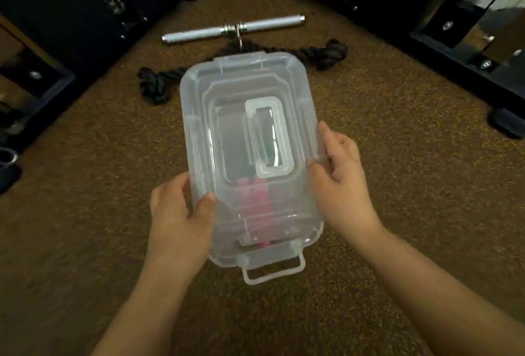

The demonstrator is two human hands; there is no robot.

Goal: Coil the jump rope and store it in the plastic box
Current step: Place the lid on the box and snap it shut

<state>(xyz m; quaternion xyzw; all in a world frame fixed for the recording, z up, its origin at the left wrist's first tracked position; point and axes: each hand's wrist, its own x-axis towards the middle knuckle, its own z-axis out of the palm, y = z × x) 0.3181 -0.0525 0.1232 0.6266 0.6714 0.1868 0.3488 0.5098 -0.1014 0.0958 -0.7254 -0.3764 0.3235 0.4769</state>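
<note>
A clear plastic box (199,105) sits on the brown floor in the middle of the view, with its lid (287,77) on top and a folded carry handle (272,137) in the lid's centre. Through the plastic I see the jump rope's pink handles (255,199) inside, near the front end. My left hand (179,213) grips the lid's near-left edge, thumb on top. My right hand (341,168) holds the lid's right edge. A front latch (272,267) hangs open at the near end.
A thick black rope attachment (153,83) and a metal bar handle (233,29) lie on the floor just behind the box. Black gym machine frames (71,15) stand at left and right (426,15), leaving a floor corridor between them.
</note>
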